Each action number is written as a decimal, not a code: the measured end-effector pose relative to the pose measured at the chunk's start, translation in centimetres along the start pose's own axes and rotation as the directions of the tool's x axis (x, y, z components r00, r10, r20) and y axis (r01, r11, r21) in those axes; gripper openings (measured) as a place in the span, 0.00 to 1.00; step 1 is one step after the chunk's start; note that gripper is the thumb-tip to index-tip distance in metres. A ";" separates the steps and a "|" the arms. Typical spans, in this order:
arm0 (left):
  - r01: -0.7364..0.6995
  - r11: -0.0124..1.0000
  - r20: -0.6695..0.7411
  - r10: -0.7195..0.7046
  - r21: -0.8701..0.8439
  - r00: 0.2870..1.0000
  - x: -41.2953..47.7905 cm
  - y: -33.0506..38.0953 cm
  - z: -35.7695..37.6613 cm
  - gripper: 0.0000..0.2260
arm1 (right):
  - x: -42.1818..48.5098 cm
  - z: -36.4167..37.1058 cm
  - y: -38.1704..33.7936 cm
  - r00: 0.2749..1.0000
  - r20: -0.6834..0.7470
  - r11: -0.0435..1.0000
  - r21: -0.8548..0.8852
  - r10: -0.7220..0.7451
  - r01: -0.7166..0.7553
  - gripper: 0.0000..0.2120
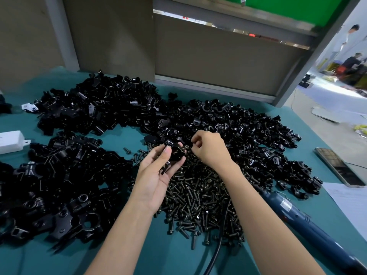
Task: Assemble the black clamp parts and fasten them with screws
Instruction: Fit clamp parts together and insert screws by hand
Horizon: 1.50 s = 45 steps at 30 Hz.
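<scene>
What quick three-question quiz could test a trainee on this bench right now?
1. True or false: the blue screwdriver lies on the table, in neither of the hands.
2. The left hand holds: A) a black clamp part; B) the screwdriver; C) nothing.
3. Fill in: the right hand pinches a small dark ___ beside the clamp part.
Key: 1 true; 2 A; 3 a screw, apparently.

Glossy black clamp parts [99, 108] heaped on a plain teal table cover [139, 261].
The screws [198, 195] are a dull bronze-black; the electric screwdriver [297, 216] is navy blue with a white label; a box [10, 142] and a sheet of paper [349, 197] are white; an overhead panel [278, 4] is bright green.
</scene>
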<state>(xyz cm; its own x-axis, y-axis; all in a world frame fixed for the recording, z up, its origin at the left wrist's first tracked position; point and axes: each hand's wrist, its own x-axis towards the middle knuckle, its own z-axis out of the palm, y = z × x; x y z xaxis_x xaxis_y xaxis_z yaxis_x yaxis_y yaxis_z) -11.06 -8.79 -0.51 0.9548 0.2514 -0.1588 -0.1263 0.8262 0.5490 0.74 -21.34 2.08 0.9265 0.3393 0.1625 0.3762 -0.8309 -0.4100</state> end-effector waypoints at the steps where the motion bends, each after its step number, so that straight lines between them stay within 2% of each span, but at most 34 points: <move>1: 0.000 1.000 -0.001 0.000 0.003 1.000 0.1 0.0 -0.1 0.21 | -0.2 -0.3 0.2 1.000 -0.029 0.996 0.088 0.002 0.001 0.06; 3: -0.003 1.000 0.012 0.003 0.014 1.000 0.1 -0.1 -0.2 0.19 | -0.8 -1.0 0.3 0.996 -0.082 0.950 0.312 0.035 -0.007 0.04; 4: -0.007 1.000 0.016 0.006 0.023 1.000 0.2 -0.1 -0.2 0.19 | -1.2 -1.4 0.3 0.994 -0.090 0.891 0.453 0.059 -0.012 0.05; 6: -0.017 0.999 0.022 0.016 0.050 1.000 0.3 -0.2 -0.3 0.18 | -2.2 -1.9 -0.1 0.995 -0.087 0.703 0.710 0.059 0.020 0.09; 7: -0.023 0.997 0.032 0.021 0.070 0.999 0.3 -0.3 -0.3 0.17 | -2.7 -2.1 -0.4 0.995 -0.093 0.623 0.781 0.031 0.053 0.10; 9: -0.030 0.994 0.058 0.024 0.107 0.998 0.3 -0.4 -0.3 0.18 | -3.6 -2.0 -1.1 0.992 -0.125 0.570 0.813 -0.032 0.121 0.10; 16: -0.027 0.986 0.063 0.017 0.162 0.998 0.1 -0.7 0.1 0.18 | -4.9 -1.2 -2.6 0.961 -0.250 0.615 0.742 -0.116 0.267 0.10; 22: -0.066 0.978 0.084 0.051 0.199 0.995 0.0 -0.8 -0.1 0.14 | -5.5 -0.7 -2.9 0.956 -0.261 0.653 0.703 -0.134 0.283 0.06; 27: -0.091 0.983 0.104 0.075 0.159 0.992 -0.1 -0.7 -0.1 0.13 | -6.1 -1.3 -2.9 0.939 -0.290 0.773 0.547 -0.186 0.322 0.08; 30: -0.035 0.998 0.109 0.028 0.059 0.994 -0.3 -0.4 -0.1 0.15 | -7.5 -2.9 -1.8 0.939 -0.255 0.811 0.484 -0.229 0.329 0.18; 32: 0.020 0.997 0.106 -0.012 -0.075 0.994 -0.4 -0.2 0.0 0.16 | -9.1 -4.6 0.8 0.956 -0.260 0.868 0.434 -0.137 0.243 0.22; 33: 0.044 0.988 0.108 -0.029 -0.146 0.994 -0.4 -0.1 0.1 0.17 | -10.1 -5.7 2.7 0.961 -0.270 0.920 0.356 -0.068 0.165 0.22; 35: 0.074 0.967 0.106 -0.049 -0.245 0.993 -0.5 0.1 0.1 0.21 | -12.3 -8.2 7.4 0.966 -0.228 0.992 0.040 0.124 -0.118 0.26; 36: 0.081 0.960 0.101 -0.056 -0.269 0.993 -0.4 0.1 0.1 0.22 | -13.5 -9.3 9.7 0.954 -0.171 0.946 -0.169 0.247 -0.276 0.31; 37: 0.087 0.957 0.098 -0.062 -0.277 0.993 -0.4 0.1 0.1 0.21 | -14.7 -10.2 11.7 0.922 -0.107 0.850 -0.358 0.372 -0.385 0.36; 38: 0.090 0.957 0.094 -0.066 -0.275 0.993 -0.4 0.1 0.2 0.20 | -15.9 -10.8 13.4 0.882 -0.040 0.765 -0.479 0.471 -0.430 0.40; 39: 0.092 0.960 0.090 -0.071 -0.266 0.993 -0.4 0.1 0.2 0.19 | -16.9 -11.3 14.6 0.847 0.040 0.739 -0.512 0.530 -0.438 0.41; 42: 0.109 0.962 0.072 -0.094 -0.249 0.993 -0.3 -0.1 0.3 0.20 | -18.9 -11.6 15.0 0.806 0.257 0.809 -0.436 0.533 -0.396 0.41; 45: 0.101 0.969 0.048 -0.093 -0.225 0.995 -0.3 -0.3 0.3 0.22 | -19.4 -10.7 14.5 0.797 0.284 0.814 -0.430 0.533 -0.390 0.40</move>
<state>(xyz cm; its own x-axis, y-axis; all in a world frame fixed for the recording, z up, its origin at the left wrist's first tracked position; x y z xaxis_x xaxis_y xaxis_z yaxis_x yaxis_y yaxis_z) -11.19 -9.25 -0.36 0.9742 0.1491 -0.1693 -0.0863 0.9396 0.3311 -11.74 -44.70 2.54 0.9378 -0.0466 -0.3439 -0.0537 -0.9985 -0.0110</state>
